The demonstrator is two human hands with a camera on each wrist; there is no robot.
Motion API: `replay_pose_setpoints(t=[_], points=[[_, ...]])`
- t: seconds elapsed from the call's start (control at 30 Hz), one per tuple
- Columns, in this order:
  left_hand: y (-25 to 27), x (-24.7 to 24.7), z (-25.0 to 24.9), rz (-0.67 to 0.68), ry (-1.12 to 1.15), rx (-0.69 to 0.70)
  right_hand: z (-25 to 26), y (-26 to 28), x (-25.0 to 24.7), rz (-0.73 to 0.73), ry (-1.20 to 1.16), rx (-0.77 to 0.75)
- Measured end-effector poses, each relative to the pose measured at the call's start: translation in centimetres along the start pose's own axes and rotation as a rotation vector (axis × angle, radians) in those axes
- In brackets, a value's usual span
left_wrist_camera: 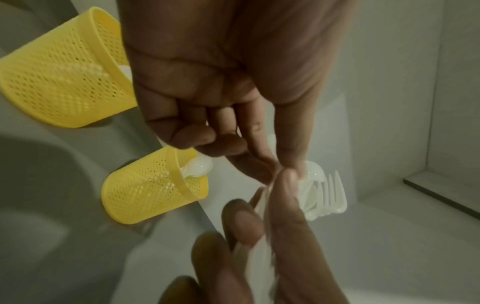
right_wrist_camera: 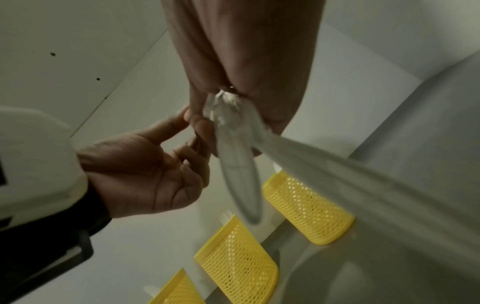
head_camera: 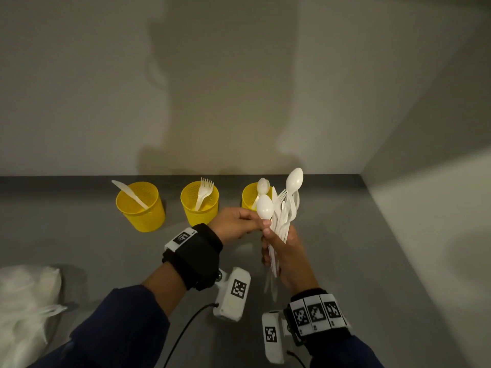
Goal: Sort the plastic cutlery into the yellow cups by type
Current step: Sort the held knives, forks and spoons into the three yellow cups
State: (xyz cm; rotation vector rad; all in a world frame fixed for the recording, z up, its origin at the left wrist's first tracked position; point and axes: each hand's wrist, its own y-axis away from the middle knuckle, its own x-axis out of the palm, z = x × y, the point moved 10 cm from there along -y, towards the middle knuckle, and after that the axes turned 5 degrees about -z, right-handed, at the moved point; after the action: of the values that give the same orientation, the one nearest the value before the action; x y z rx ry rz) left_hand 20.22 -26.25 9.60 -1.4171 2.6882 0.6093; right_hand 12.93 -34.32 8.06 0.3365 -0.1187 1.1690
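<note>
Hidden: the right hand (head_camera: 285, 257) covers the handles of the bundle (head_camera: 283, 221); the count of pieces cannot be told. The bundle hides part of the right cup (head_camera: 249, 197). Both wrist views are blurred.
Bundle: white cutlery, long axis upright, heads fanned above the right hand, handle ends poking out below it. A fork (left_wrist_camera: 333, 190) and several spoons show among the heads.
Right hand: fingers wrapped round the bundle's handles.
Left hand (head_camera: 233, 225): just left of the right hand, fingertips pinching a spoon (head_camera: 265, 207) below its bowl, bowl up.
Cups: three on the counter (head_camera: 332, 235) beyond the hands. Left cup (head_camera: 140, 207) holds a knife (head_camera: 128, 193) leaning left. Middle cup (head_camera: 199, 203) holds forks (head_camera: 204, 191), tines up. Right cup holds spoons (head_camera: 262, 185), bowls up.
Bag (head_camera: 24, 309): white, blurred, cut off, well left of the left hand.
</note>
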Motion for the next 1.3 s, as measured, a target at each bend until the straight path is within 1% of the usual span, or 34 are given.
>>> replay_pose_setpoints(t=[0.1,0.17,0.23,0.3,0.33,0.4,0.43,0.53,0.57,0.63,0.7,0.73,0.8,0.9,1.0,1.1,1.17,1.23,1.3], points=[[-0.5,-0.5,-1.0,-0.049,0.026,0.026,0.2,0.1,-0.9,0.004,0.006,0.011],[-1.1,-1.9,-2.0,-0.143,0.136,0.072,0.2,-0.1,-2.1,-0.033,0.003,0.003],[-1.7,-4.0,-3.1,-0.277,0.201,0.144,0.0,-0.3,-3.7,-0.088,0.014,0.006],[-2.4,-5.8,-4.1,-0.405,0.193,0.204,-0.2,-0.5,-5.0,-0.12,0.06,0.016],[-3.0,-6.2,-4.1,-0.449,0.174,0.21,-0.2,-0.6,-5.3,-0.121,0.079,0.019],[-4.3,-6.1,-4.1,-0.492,0.083,0.201,-0.2,-0.7,-5.6,-0.104,0.107,0.025],[-5.0,-5.6,-3.8,-0.487,0.026,0.176,-0.2,-0.7,-5.6,-0.092,0.12,0.03],[-6.9,-3.6,-2.1,-0.381,-0.124,0.073,-0.2,-0.7,-5.6,-0.066,0.147,0.039],[-7.2,-3.2,-1.4,-0.367,-0.162,0.034,-0.2,-0.7,-5.6,-0.059,0.155,0.041],[-7.1,-3.4,-1.1,-0.411,-0.21,0.024,0.0,-0.6,-5.4,-0.038,0.168,0.043],[-6.3,-3.0,-2.1,-0.428,-0.151,0.101,0.1,-0.3,-5.0,-0.008,0.173,0.058],[-5.9,-2.3,-2.7,-0.388,-0.102,0.14,0.0,-0.1,-4.8,0.01,0.174,0.071],[-5.1,-0.4,-3.6,-0.271,-0.048,0.177,-0.2,0.1,-4.3,0.037,0.181,0.092],[-4.5,1.0,-3.7,-0.169,0.027,0.153,-0.3,0.4,-3.5,0.08,0.219,0.1],[-4.2,1.3,-3.7,-0.127,0.035,0.138,-0.1,0.8,-2.6,0.127,0.266,0.08],[-4.2,0.8,-4.0,-0.138,0.095,0.121,-0.1,1.0,-2.6,0.13,0.271,0.08],[-4.3,-0.1,-4.3,-0.179,0.199,0.093,-0.4,1.2,-2.9,0.119,0.297,0.095],[-4.7,-1.8,-5.1,-0.265,0.343,0.11,-0.6,1.4,-3.4,0.099,0.327,0.099],[-5.0,-4.2,-6.1,-0.382,0.451,0.157,-0.8,1.5,-4.4,0.057,0.33,0.099]])
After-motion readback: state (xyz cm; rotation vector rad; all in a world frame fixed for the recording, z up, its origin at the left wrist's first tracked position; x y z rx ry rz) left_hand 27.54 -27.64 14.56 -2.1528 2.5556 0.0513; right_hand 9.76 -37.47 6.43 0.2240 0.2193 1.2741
